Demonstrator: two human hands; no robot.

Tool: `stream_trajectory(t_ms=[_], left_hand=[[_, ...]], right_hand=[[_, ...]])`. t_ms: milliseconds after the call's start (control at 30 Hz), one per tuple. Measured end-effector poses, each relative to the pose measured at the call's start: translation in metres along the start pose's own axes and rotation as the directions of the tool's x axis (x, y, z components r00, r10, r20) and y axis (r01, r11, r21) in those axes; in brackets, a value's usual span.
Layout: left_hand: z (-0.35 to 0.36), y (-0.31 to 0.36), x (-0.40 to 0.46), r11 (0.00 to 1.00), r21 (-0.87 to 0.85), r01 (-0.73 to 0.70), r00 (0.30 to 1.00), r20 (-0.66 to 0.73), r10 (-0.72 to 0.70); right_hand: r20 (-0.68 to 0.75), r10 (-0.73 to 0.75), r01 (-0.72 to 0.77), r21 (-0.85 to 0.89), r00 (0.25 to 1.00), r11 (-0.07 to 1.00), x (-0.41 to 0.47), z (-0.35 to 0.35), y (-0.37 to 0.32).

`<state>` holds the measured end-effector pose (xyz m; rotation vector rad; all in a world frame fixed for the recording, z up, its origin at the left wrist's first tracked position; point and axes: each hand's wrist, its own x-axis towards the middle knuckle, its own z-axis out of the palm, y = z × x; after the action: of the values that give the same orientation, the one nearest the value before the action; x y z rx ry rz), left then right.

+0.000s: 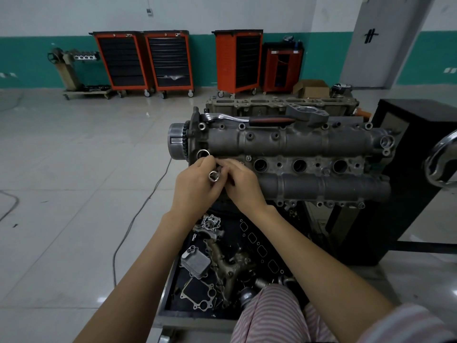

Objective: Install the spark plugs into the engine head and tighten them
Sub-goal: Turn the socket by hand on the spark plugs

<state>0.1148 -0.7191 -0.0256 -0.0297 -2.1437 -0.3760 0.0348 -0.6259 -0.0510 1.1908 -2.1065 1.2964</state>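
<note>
- Engine head [296,142]: grey casting mounted on a stand, long axis running left to right, with a toothed pulley [176,141] at its left end.
- Plug wells: three open round holes in a row along the middle of the head, at [260,165], [300,165] and [340,166]; the leftmost position is covered by the hands.
- Left hand [197,184]: fingers curled, gripping a shiny socket [213,176] whose open end faces the camera; fingertips meet those of the other hand.
- Right hand [243,183]: fingers curled and pinched together just beside the socket, over the leftmost well; what they hold is hidden.
- Spark plug: not distinguishable; cannot tell whether one lies between the fingers.
- Ratchet [247,118]: chrome head and red-black handle, lying along the top rear edge of the head, well apart from both hands.
- Tray [168,280]: black, below the head, holding loose engine parts and gaskets, among them an oil cooler [195,263].
- Tool carts [143,61]: orange and black, lined against the green-banded far wall.
- Cardboard box [312,89]: on the floor behind the engine.
- Cable [138,214]: trailing across the tiled floor at left.
</note>
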Motion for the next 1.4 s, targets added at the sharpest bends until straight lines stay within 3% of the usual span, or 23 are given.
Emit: stream_trajectory(t_ms=[133,267,533,867,1000,1167,1267,1400], left_hand=[[-0.0018,0.0003,-0.001,0.998,-0.021,0.051,0.998,0.035,-0.05],[-0.0012,0.0029,0.0026,0.999,0.025,0.034,0.999,0.023,-0.035],[-0.0009,0.0004,-0.0004,0.999,0.028,0.023,0.999,0.034,-0.024],[-0.0067,0.0073,0.0058,0.997,0.004,0.081,0.994,0.074,-0.081],[-0.0054,0.0081,0.0042,0.998,0.03,0.05,0.998,0.047,-0.051],[-0.0048,0.0014,-0.0003,0.997,-0.042,0.068,0.996,0.06,-0.065],[-0.0054,0.0018,-0.0019,0.996,-0.051,0.08,0.996,0.052,-0.077],[-0.0054,0.0037,0.0001,0.995,-0.038,0.096,0.993,0.066,-0.093]], right_hand=[[-0.133,0.083,-0.073,0.078,0.988,0.994,0.0024,0.004,-0.0017],[-0.138,0.171,-0.156,0.118,0.976,0.981,0.0031,0.0075,-0.0015],[0.015,-0.04,0.04,0.011,0.999,0.999,-0.0022,-0.0014,-0.0004],[-0.102,0.141,-0.127,0.129,0.985,0.983,0.0037,0.0033,-0.0023],[-0.094,0.095,-0.087,0.081,0.991,0.993,0.0024,0.0022,-0.003],[0.032,0.016,-0.016,-0.023,0.999,1.0,0.0004,-0.001,-0.0017],[-0.01,0.009,-0.009,-0.001,1.0,1.0,0.002,-0.0015,-0.0006],[-0.109,0.119,-0.107,0.111,0.987,0.988,0.0027,0.0015,-0.0022]])
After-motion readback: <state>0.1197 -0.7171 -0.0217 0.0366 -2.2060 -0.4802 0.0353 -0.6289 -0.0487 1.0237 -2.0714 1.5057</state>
